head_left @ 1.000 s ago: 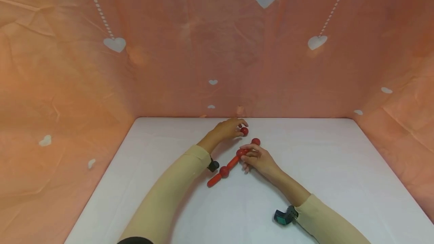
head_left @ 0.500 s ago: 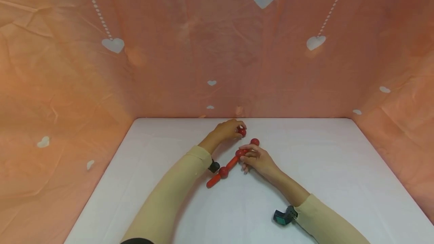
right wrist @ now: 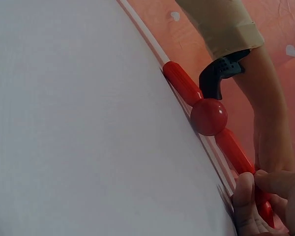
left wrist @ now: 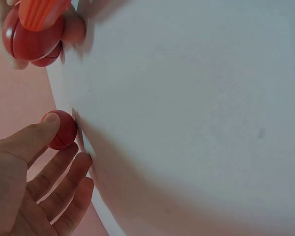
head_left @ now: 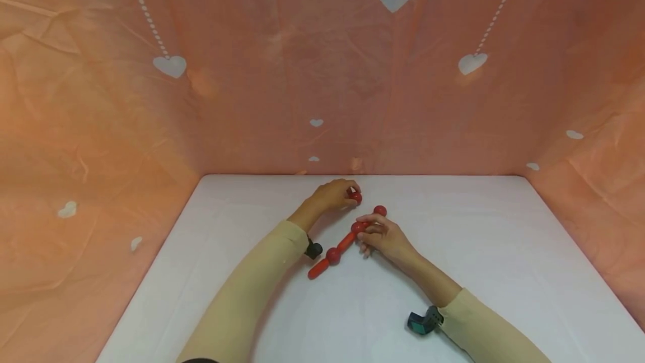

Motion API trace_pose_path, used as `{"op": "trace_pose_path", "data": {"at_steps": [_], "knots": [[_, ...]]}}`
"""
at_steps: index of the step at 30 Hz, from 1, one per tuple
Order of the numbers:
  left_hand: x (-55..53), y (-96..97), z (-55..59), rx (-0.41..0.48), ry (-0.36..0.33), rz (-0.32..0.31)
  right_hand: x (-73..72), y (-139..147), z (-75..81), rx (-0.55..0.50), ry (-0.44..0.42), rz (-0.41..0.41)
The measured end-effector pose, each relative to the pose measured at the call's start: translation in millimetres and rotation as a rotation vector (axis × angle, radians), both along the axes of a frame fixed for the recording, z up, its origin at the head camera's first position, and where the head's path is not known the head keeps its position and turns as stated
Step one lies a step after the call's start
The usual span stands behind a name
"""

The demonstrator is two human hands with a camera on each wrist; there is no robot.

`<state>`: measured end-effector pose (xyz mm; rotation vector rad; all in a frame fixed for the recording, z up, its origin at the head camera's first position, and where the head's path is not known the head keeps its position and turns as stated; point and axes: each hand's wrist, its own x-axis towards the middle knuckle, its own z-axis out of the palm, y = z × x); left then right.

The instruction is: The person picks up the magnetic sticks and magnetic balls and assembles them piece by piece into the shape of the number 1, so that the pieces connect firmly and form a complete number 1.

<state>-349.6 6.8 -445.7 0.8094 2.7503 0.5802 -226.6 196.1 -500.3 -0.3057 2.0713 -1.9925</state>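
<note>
A small red ball (head_left: 356, 199) is pinched in my left hand (head_left: 330, 195) near the back of the table; the left wrist view shows thumb and fingertips on this ball (left wrist: 65, 132). Just in front lies a row of red balls and ridged red-orange rods, slanting from a free rod end (head_left: 318, 269) at lower left to an end ball (head_left: 380, 210) at upper right. My right hand (head_left: 390, 241) grips the row around an inner ball (head_left: 357, 228). Fingers partly hide that stretch. In the right wrist view another ball (right wrist: 209, 117) joins two rods.
White cloth-like covering tops the table (head_left: 504, 251). Behind and at both sides hangs an orange sheet (head_left: 322, 83) with pale hearts. Each wrist carries a black device, such as the right one (head_left: 424, 321).
The left hand has drawn slightly to the left with the ball, its fingers closing further round it. My right hand and the row stay put.
</note>
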Motion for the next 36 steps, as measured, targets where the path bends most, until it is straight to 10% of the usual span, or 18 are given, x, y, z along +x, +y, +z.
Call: {"op": "trace_pose_path", "data": {"at_steps": [36], "knots": [[23.0, -46.4, -5.3, 0.112, -0.020, 0.037, 3.1, -1.3, 3.4, 0.170, 0.078, -0.095]]}}
